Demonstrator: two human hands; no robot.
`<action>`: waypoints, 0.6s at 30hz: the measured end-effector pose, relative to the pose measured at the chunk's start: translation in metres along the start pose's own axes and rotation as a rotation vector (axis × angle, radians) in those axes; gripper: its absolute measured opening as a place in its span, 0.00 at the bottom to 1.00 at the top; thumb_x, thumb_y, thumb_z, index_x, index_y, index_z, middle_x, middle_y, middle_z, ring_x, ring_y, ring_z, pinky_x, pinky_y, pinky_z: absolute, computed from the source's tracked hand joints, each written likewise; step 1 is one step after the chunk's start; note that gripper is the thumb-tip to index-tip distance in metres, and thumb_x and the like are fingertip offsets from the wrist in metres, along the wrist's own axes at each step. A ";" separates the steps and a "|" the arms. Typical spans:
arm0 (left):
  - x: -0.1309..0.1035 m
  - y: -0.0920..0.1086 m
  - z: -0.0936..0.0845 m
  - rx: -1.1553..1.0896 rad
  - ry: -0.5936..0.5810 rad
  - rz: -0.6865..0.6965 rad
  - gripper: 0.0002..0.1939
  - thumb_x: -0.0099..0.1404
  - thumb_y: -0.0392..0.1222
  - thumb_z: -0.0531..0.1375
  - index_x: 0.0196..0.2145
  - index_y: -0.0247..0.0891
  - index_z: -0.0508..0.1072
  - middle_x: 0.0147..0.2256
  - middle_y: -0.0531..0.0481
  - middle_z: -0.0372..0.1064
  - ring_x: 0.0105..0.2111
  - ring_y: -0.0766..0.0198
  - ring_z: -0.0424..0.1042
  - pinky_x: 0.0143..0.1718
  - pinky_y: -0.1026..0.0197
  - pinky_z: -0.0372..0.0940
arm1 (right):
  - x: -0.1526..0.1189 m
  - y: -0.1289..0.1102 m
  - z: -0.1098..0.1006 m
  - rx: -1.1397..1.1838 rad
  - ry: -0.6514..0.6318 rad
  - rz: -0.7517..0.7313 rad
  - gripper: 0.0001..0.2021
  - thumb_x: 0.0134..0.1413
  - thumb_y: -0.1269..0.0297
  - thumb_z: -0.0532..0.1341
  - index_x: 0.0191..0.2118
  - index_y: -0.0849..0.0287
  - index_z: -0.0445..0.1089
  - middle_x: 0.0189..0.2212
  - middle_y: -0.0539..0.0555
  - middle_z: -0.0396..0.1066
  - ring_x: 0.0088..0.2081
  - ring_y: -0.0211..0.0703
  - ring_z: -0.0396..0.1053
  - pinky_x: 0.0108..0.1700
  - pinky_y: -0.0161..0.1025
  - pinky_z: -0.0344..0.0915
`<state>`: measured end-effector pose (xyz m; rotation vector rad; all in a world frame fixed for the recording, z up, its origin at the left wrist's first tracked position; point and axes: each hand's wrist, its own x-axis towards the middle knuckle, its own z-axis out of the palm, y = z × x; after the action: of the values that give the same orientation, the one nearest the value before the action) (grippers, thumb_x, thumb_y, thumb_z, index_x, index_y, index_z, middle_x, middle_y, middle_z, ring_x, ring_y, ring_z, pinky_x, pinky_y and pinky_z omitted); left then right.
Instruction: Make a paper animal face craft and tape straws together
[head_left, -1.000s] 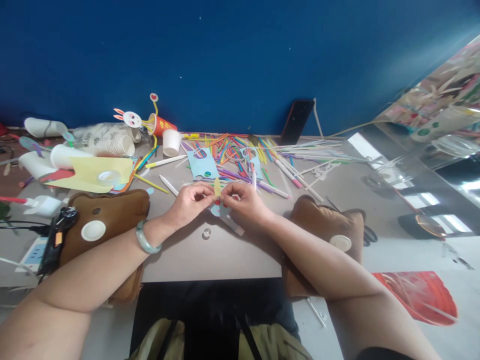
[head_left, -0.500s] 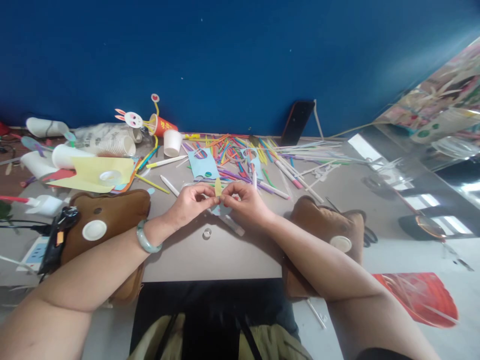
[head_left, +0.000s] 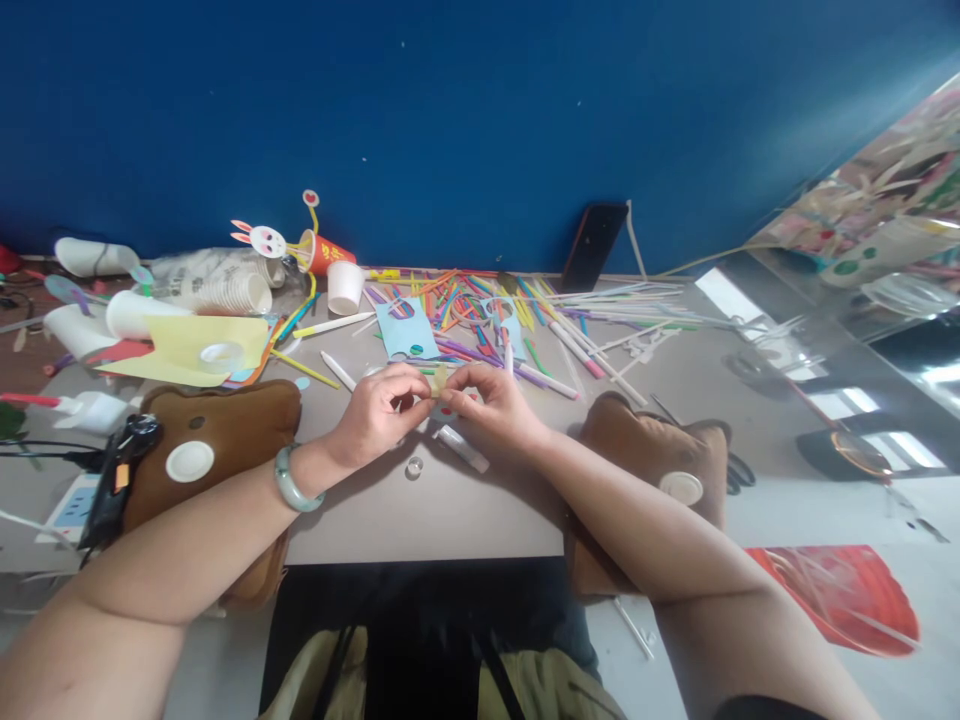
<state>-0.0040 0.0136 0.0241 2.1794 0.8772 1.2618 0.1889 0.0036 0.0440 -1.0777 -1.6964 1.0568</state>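
Both my hands meet above the middle of the table, pinching a small yellow paper piece (head_left: 438, 379). My left hand (head_left: 386, 408) grips it from the left between thumb and fingers. From the other side my right hand (head_left: 495, 405) pinches it the same way. Under the fingers lies a light blue piece with red spots (head_left: 445, 411), mostly covered. A clear tube, perhaps glue (head_left: 461, 447), rests just below the hands, and a small round cap (head_left: 414, 467) sits to its left. Behind the hands is a light blue sheet with cut-out holes (head_left: 407, 328).
Coloured pipe cleaners (head_left: 465, 300) and a white marker (head_left: 339, 370) spread behind my hands. Paper cups (head_left: 345, 287) and yellow paper (head_left: 180, 350) stand or lie at left. Brown cushions (head_left: 217, 450) flank my forearms. A phone (head_left: 595, 246) leans on the blue wall.
The yellow piece stood upright between my fingertips and now shows shorter and more folded. My left hand has turned slightly; more of the spotted piece and the tube shows.
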 end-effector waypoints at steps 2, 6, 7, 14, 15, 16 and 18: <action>0.000 0.002 -0.002 0.065 -0.007 0.094 0.03 0.64 0.36 0.62 0.32 0.36 0.74 0.35 0.46 0.74 0.35 0.63 0.74 0.36 0.63 0.69 | 0.000 -0.001 -0.001 0.007 0.010 0.014 0.09 0.53 0.62 0.63 0.27 0.60 0.69 0.25 0.50 0.70 0.29 0.37 0.65 0.34 0.35 0.62; -0.002 0.005 -0.005 0.219 -0.010 0.272 0.02 0.65 0.32 0.60 0.35 0.36 0.73 0.36 0.45 0.75 0.36 0.63 0.75 0.37 0.62 0.70 | -0.001 -0.001 -0.002 0.039 -0.016 0.043 0.09 0.54 0.61 0.62 0.26 0.60 0.68 0.24 0.49 0.67 0.27 0.35 0.62 0.30 0.33 0.60; -0.002 0.006 -0.006 0.257 -0.014 0.307 0.02 0.65 0.32 0.60 0.36 0.36 0.72 0.36 0.45 0.75 0.36 0.63 0.75 0.37 0.62 0.70 | -0.001 -0.001 -0.002 0.040 -0.021 0.040 0.09 0.54 0.62 0.62 0.26 0.60 0.67 0.23 0.49 0.67 0.27 0.35 0.62 0.30 0.33 0.60; -0.002 0.009 -0.009 0.365 -0.042 0.379 0.02 0.66 0.33 0.58 0.36 0.36 0.72 0.36 0.46 0.75 0.36 0.63 0.76 0.37 0.63 0.70 | -0.001 0.001 -0.003 0.039 -0.021 0.029 0.09 0.53 0.62 0.62 0.26 0.60 0.68 0.24 0.49 0.68 0.28 0.36 0.63 0.32 0.34 0.61; -0.002 0.010 -0.009 0.363 -0.042 0.382 0.02 0.66 0.33 0.59 0.36 0.36 0.72 0.36 0.46 0.75 0.36 0.63 0.76 0.37 0.63 0.70 | -0.001 0.001 -0.002 0.043 -0.012 0.034 0.09 0.53 0.62 0.62 0.26 0.60 0.68 0.24 0.49 0.68 0.28 0.36 0.63 0.32 0.34 0.61; -0.002 0.010 -0.009 0.359 -0.040 0.382 0.02 0.66 0.33 0.59 0.36 0.36 0.72 0.36 0.46 0.75 0.35 0.63 0.76 0.37 0.63 0.70 | -0.001 0.000 -0.002 0.045 -0.003 0.038 0.09 0.53 0.62 0.62 0.27 0.60 0.68 0.25 0.49 0.68 0.28 0.36 0.63 0.31 0.34 0.61; -0.002 0.009 -0.008 0.341 -0.038 0.363 0.02 0.66 0.33 0.59 0.36 0.36 0.72 0.36 0.46 0.76 0.35 0.64 0.76 0.37 0.63 0.70 | -0.002 0.000 -0.001 0.037 0.017 0.028 0.09 0.53 0.61 0.62 0.27 0.60 0.69 0.25 0.50 0.69 0.28 0.36 0.64 0.32 0.34 0.62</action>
<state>-0.0092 0.0061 0.0326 2.7209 0.7466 1.3019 0.1906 0.0025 0.0440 -1.0873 -1.6467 1.0895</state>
